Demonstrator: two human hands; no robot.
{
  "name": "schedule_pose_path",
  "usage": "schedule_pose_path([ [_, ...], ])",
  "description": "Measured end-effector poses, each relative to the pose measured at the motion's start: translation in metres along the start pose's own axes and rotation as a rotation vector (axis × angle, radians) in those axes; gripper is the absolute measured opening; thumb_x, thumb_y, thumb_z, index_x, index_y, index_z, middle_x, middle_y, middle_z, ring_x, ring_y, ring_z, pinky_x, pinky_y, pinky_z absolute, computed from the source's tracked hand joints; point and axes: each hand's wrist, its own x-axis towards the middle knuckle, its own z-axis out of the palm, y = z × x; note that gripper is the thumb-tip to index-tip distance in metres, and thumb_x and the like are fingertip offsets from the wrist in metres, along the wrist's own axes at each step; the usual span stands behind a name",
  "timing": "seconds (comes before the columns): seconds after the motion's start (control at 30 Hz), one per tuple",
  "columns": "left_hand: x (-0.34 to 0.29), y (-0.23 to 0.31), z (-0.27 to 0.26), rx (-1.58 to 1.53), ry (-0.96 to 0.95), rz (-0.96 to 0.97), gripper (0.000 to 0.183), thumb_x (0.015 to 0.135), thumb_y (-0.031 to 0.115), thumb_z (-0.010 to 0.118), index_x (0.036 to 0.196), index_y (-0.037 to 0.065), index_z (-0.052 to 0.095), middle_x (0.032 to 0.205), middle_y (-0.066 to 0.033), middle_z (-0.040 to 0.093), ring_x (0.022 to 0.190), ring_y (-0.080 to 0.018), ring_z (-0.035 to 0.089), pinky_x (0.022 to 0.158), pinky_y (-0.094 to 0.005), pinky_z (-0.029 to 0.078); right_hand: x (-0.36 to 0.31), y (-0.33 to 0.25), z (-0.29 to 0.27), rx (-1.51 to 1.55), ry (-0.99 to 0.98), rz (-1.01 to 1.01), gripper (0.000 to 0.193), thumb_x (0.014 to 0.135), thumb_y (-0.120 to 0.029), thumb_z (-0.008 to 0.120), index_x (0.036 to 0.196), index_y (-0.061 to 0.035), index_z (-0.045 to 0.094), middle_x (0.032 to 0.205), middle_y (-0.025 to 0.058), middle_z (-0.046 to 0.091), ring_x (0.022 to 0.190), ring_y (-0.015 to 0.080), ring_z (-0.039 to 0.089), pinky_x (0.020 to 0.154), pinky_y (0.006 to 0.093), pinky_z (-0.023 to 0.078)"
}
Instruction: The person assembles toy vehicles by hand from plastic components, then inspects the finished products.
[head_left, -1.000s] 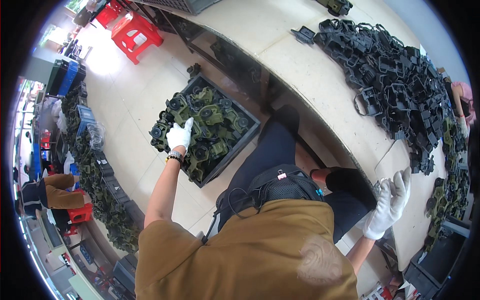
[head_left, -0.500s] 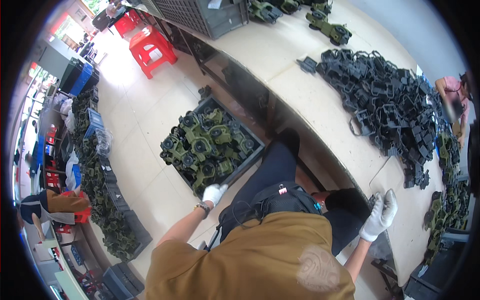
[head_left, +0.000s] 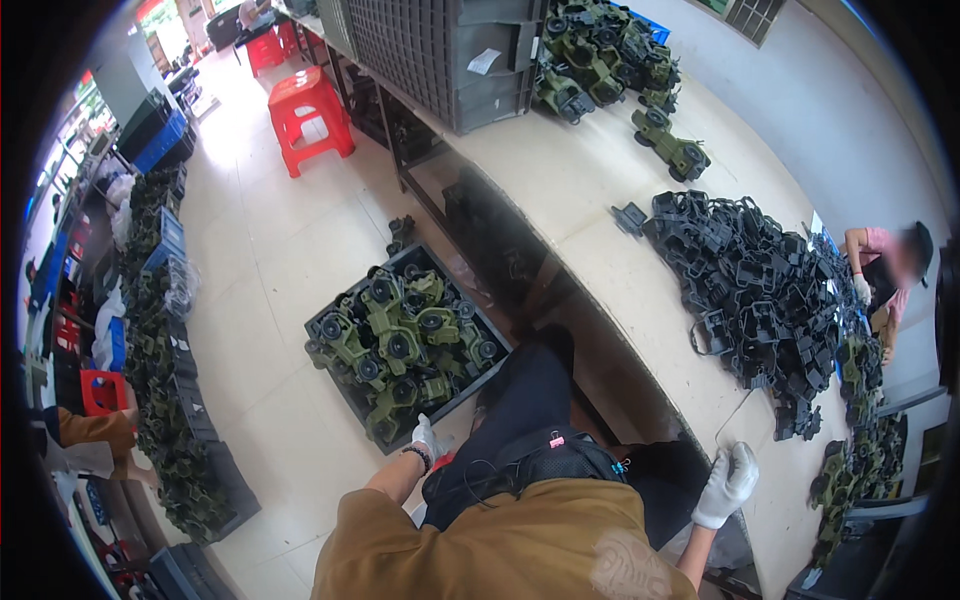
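My left hand (head_left: 428, 438), in a white glove, reaches down at the near corner of a dark grey crate (head_left: 468, 390) on the floor. Its fingers are stretched out toward the rim; whether they touch it is hard to tell. Green toy vehicle bodies with black wheels (head_left: 400, 345) fill the crate in a heap. Over the near edge of the table (head_left: 600, 275) is my right hand (head_left: 727, 487), also gloved, with fingers loosely bent, thumb apart and nothing visible in it. Farther along the tabletop lies a large pile of black plastic frames (head_left: 755, 285).
More green vehicles (head_left: 600, 55) lie on the table beside a tall grey crate (head_left: 440, 60). A red stool (head_left: 308, 120) stands on the floor. Filled crates (head_left: 175, 400) line the left side. Across the table, a person in pink (head_left: 880, 265) works beside other vehicles (head_left: 850, 450).
The view has shifted, so table and floor crate sit lower in the picture. My left hand stays by the crate's near corner, and my right hand remains at the table edge.
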Motion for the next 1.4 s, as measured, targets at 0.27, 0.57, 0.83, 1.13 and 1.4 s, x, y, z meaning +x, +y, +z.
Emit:
schedule_pose_path([
  [0.27, -0.038, -0.023, 0.074, -0.514, -0.061, 0.130, 0.073, 0.100, 0.059, 0.050, 0.150, 0.007, 0.041, 0.151, -0.0205, 0.046, 0.137, -0.0438, 0.045, 0.113, -0.0584, 0.040, 0.008, -0.003, 0.004, -0.136, -0.056, -0.040, 0.030, 0.083, 0.006, 0.074, 0.111, -0.0027, 0.068, 0.110, 0.0139, 0.068, 0.101, 0.0296, 0.064, 0.091, 0.0402, 0.051],
  [0.57, -0.017, 0.019, 0.100, -0.895, -0.107, 0.258, 0.042, 0.106, 0.034, 0.050, 0.132, 0.001, 0.055, 0.142, -0.0184, 0.054, 0.133, -0.0396, 0.048, 0.113, -0.0613, 0.040, 0.012, 0.003, 0.006, -0.203, -0.103, -0.052, 0.026, 0.084, 0.007, 0.070, 0.109, -0.0012, 0.069, 0.108, 0.0136, 0.069, 0.101, 0.0297, 0.064, 0.092, 0.0408, 0.050],
  [0.83, -0.018, 0.084, 0.067, -0.784, -0.159, 0.350, 0.050, 0.106, 0.039, 0.050, 0.140, 0.003, 0.051, 0.148, -0.0188, 0.050, 0.137, -0.0430, 0.045, 0.112, -0.0686, 0.036, 0.011, 0.013, 0.005, -0.217, -0.116, -0.029, 0.023, 0.087, 0.007, 0.068, 0.109, -0.0011, 0.069, 0.108, 0.0135, 0.068, 0.101, 0.0288, 0.063, 0.091, 0.0405, 0.050],
  [1.13, -0.002, 0.157, 0.130, -0.759, -0.077, 0.394, 0.050, 0.106, 0.037, 0.051, 0.144, 0.005, 0.049, 0.153, -0.0150, 0.046, 0.141, -0.0403, 0.041, 0.114, -0.0682, 0.034, 0.014, 0.016, 0.006, -0.299, -0.154, 0.032, 0.017, 0.090, 0.004, 0.064, 0.106, -0.0003, 0.068, 0.106, 0.0139, 0.066, 0.101, 0.0293, 0.062, 0.092, 0.0420, 0.049],
  [1.4, 0.079, 0.273, 0.199, -0.874, -0.233, 0.409, 0.055, 0.105, 0.037, 0.055, 0.146, 0.002, 0.045, 0.157, -0.0137, 0.041, 0.144, -0.0379, 0.036, 0.116, -0.0655, 0.030, 0.022, 0.006, 0.016, -0.347, -0.212, 0.097, 0.013, 0.090, 0.002, 0.058, 0.102, 0.0007, 0.063, 0.104, 0.0151, 0.063, 0.098, 0.0315, 0.059, 0.091, 0.0429, 0.047],
])
